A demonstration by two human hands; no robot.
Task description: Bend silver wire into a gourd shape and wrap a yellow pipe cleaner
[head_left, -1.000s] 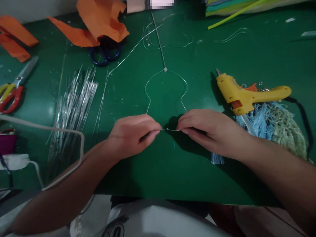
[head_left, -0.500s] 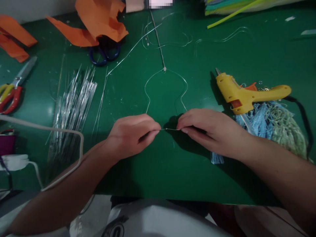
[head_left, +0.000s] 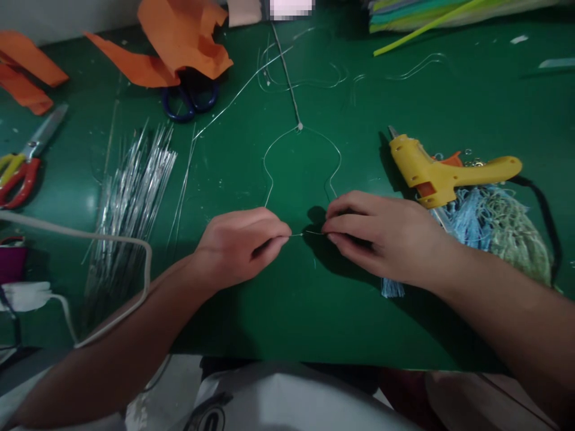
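Pinching thin wire [head_left: 340, 158], left hand [head_left: 242, 244], right hand [head_left: 389, 236], white cloth [head_left: 274, 398] below, print [head_left: 207, 420] perhaps "O"

We are presenting two bare forearms [head_left: 498, 305], slanting inward from the lower corners; one left hand [head_left: 240, 246], back upward, pinching at the fingertips [head_left: 284, 229]; one right hand [head_left: 386, 236], back upward, likewise pinching, fingers slightly separated; both pinches facing, apart.

The single camera, on the person's head, looks forward and down at close range; the worktop [head_left: 278, 317] fills most of the frame, left hand [head_left: 245, 246] and right hand [head_left: 386, 236] near its centre, white clothing [head_left: 278, 401] at the bottom edge.
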